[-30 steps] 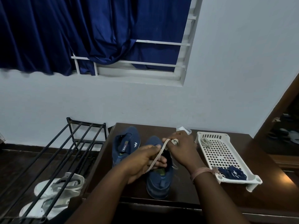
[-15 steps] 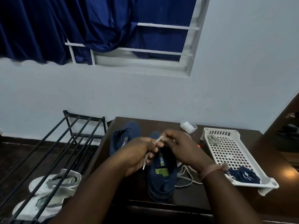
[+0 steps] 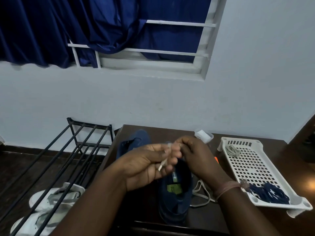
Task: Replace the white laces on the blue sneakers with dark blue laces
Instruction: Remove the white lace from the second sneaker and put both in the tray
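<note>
Two blue sneakers stand on a dark wooden table [image 3: 204, 217]. The near sneaker [image 3: 175, 198] lies below my hands; the far sneaker [image 3: 134, 142] is behind my left hand. My left hand [image 3: 146, 166] and my right hand [image 3: 196, 155] meet above the near sneaker, and both pinch a white lace [image 3: 163, 160] whose tip hangs by my left fingers. The rest of that lace [image 3: 202, 193] lies loose on the table right of the sneaker. Dark blue laces [image 3: 267, 193] sit bunched at the near end of a white perforated tray [image 3: 252, 167].
Another coiled white lace [image 3: 231, 149] lies at the tray's far end. A small clear box [image 3: 203, 136] stands at the table's back edge. A black metal shoe rack [image 3: 68, 159] stands to the left with white sneakers [image 3: 51, 201] under its bars.
My hands have risen slightly and drawn closer together, keeping hold of the white lace end. The long stretch of lace seen a second ago now lies loose on the table.
</note>
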A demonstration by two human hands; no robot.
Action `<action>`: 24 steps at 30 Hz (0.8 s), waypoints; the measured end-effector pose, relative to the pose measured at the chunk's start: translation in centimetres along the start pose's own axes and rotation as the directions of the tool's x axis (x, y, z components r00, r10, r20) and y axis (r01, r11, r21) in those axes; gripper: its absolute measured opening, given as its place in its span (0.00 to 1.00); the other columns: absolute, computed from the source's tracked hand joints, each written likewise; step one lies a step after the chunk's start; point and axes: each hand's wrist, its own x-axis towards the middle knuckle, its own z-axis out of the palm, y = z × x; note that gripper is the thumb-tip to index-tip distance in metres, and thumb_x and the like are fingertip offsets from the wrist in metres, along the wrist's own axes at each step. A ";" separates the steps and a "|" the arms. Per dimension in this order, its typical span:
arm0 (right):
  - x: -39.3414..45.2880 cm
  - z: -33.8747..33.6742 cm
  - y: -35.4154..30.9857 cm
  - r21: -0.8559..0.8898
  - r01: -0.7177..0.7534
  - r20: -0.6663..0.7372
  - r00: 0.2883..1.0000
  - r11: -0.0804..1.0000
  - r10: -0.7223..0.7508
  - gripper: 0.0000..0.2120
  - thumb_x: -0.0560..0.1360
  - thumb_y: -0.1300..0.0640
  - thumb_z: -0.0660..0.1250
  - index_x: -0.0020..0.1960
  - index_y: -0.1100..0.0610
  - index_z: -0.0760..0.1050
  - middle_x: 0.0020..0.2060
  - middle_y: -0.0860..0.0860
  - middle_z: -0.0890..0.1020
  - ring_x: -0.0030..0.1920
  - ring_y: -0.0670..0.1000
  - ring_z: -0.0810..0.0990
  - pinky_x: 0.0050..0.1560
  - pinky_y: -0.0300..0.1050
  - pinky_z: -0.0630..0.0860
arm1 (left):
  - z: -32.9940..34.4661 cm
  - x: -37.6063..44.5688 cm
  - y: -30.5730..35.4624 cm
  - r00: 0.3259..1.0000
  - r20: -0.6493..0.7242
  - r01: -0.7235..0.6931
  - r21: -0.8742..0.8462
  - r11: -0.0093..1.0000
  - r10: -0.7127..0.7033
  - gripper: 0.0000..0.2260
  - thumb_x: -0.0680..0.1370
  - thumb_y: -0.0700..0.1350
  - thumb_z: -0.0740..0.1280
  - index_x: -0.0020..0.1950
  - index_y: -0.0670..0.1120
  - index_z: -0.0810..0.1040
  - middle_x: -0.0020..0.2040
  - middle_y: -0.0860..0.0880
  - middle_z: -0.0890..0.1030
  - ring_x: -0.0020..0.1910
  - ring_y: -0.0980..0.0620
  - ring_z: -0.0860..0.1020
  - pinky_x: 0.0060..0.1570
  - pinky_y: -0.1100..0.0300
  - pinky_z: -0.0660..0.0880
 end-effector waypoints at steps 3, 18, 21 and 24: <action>-0.4 1.8 -0.5 -0.090 0.103 0.111 0.989 0.991 -0.093 0.14 0.81 0.58 0.61 0.40 0.45 0.74 0.32 0.44 0.76 0.34 0.43 0.75 0.38 0.41 0.71 | -1.1 0.9 1.2 0.966 -0.169 -0.237 -0.301 0.924 0.193 0.11 0.77 0.33 0.64 0.53 0.38 0.85 0.55 0.42 0.85 0.45 0.52 0.85 0.43 0.62 0.83; 0.5 -0.7 -2.0 -0.359 0.230 -0.095 0.955 0.904 -0.280 0.06 0.76 0.59 0.68 0.42 0.51 0.80 0.38 0.43 0.81 0.41 0.43 0.76 0.44 0.41 0.71 | -2.2 3.2 -0.6 0.933 -0.048 -0.150 0.849 0.507 0.357 0.13 0.82 0.35 0.62 0.56 0.46 0.85 0.48 0.50 0.87 0.49 0.55 0.84 0.51 0.64 0.79; 0.5 -1.2 -1.2 -0.299 0.145 -0.182 0.962 0.943 -0.205 0.07 0.75 0.59 0.68 0.42 0.49 0.82 0.38 0.41 0.83 0.43 0.41 0.78 0.45 0.38 0.73 | -1.2 3.2 -1.0 0.958 -0.050 -0.165 0.709 0.686 0.282 0.14 0.83 0.34 0.59 0.59 0.41 0.82 0.47 0.46 0.86 0.44 0.52 0.83 0.47 0.63 0.79; 0.4 -1.1 0.3 -0.183 0.044 -0.112 0.992 0.982 -0.066 0.09 0.77 0.60 0.66 0.45 0.50 0.83 0.40 0.41 0.84 0.44 0.39 0.80 0.45 0.36 0.75 | -1.0 2.9 -0.8 0.984 -0.016 -0.142 0.516 0.845 0.175 0.16 0.82 0.31 0.56 0.58 0.39 0.83 0.44 0.45 0.83 0.40 0.54 0.79 0.44 0.62 0.76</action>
